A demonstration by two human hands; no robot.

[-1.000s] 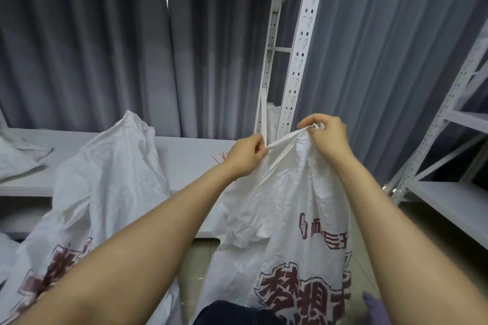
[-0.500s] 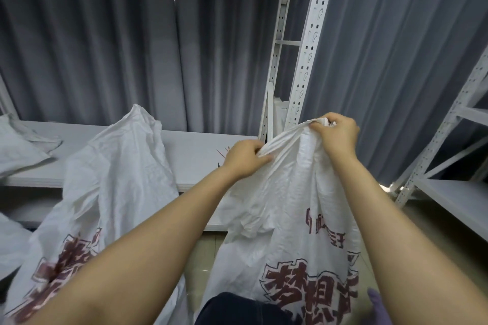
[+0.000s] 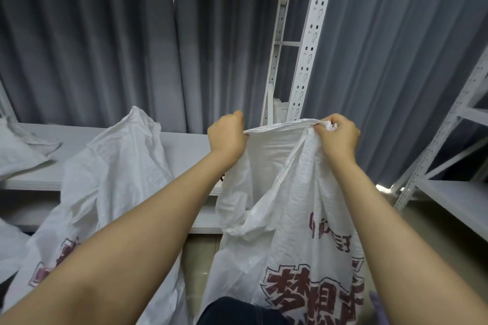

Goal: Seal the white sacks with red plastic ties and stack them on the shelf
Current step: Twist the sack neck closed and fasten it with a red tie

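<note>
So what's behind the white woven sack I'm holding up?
A white perforated shelf upright and grey pleated curtain rise behind it; the pale shelf board runs behind its left side. The sack covers whatever lies on the board there.

Right sack [image 3: 290, 219] beside left sack [image 3: 118, 166] (shelf [image 3: 184, 150] behind both).

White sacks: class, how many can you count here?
4: the held sack, gripped by the left hand and right hand; the standing sack left of it; the lying sack on the shelf, far left; the cropped sack, lower left. More may be hidden.
</note>
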